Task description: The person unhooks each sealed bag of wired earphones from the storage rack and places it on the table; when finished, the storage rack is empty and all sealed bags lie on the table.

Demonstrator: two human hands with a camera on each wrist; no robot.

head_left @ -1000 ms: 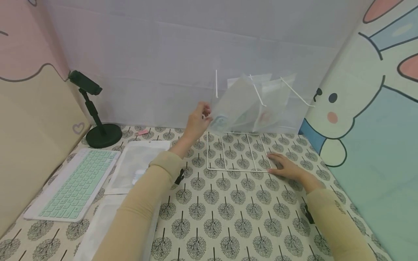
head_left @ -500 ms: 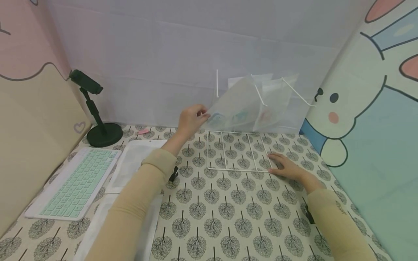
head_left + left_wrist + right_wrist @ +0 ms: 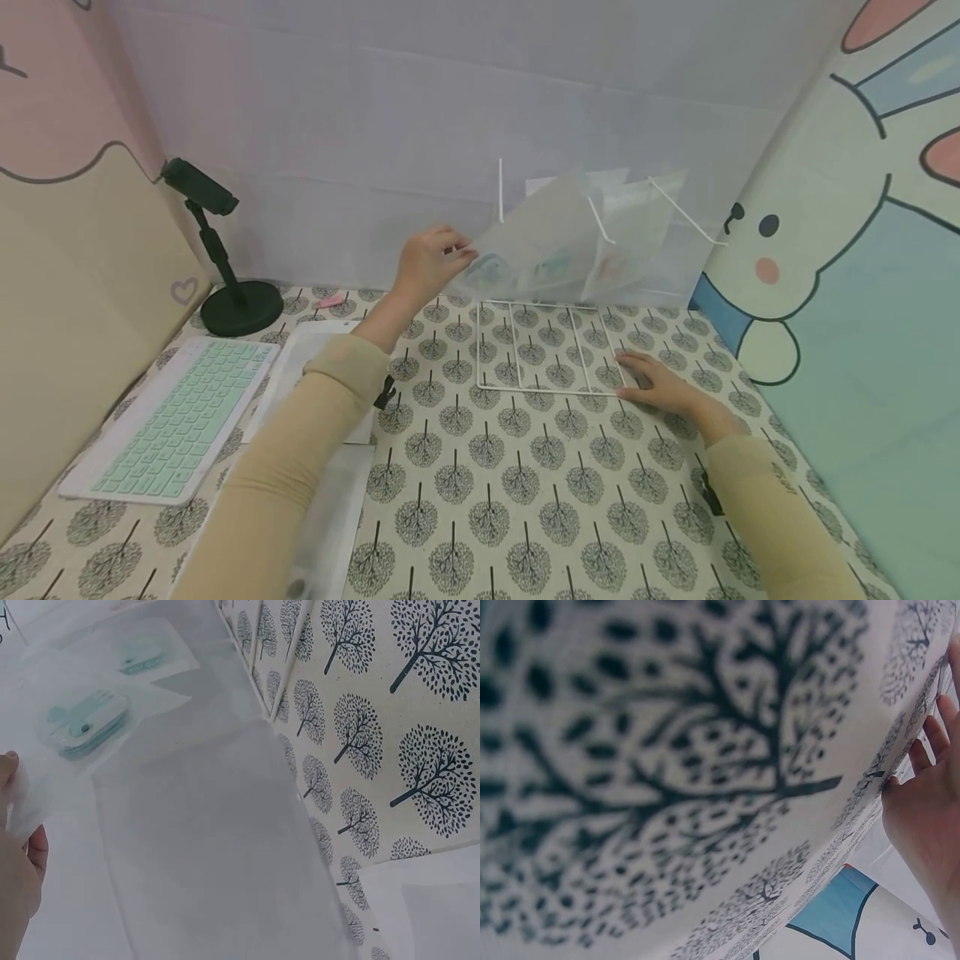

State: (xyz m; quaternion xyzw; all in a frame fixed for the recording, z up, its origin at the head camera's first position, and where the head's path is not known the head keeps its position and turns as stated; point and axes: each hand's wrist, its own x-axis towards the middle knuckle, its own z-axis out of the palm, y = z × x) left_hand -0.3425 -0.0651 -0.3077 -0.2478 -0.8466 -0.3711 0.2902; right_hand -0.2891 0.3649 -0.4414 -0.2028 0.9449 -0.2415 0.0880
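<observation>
My left hand (image 3: 429, 265) pinches the lower left corner of a frosted plastic bag (image 3: 543, 221) and holds it out to the left. The bag slants up toward the middle prong of a white wire rack (image 3: 547, 391). A flat teal-and-white item (image 3: 90, 727) shows through the bag in the left wrist view. At the rack's right front corner rests my right hand (image 3: 656, 383), its fingers extended along the base. Another frosted bag (image 3: 637, 221) hangs by the right prong, with a reddish patch inside. The left prong (image 3: 501, 192) carries no bag.
On the left lie a mint-green keyboard (image 3: 183, 421) and white-edged flat pouches (image 3: 333, 525), partly under my left sleeve. A black stand (image 3: 240, 308) rises behind the keyboard, beside a small pink item (image 3: 330, 301). A printed curtain (image 3: 847, 375) closes the right side.
My left hand has moved left and slightly up, drawing the bag's lower corner out from the rack. My right hand has stayed at the rack's corner.
</observation>
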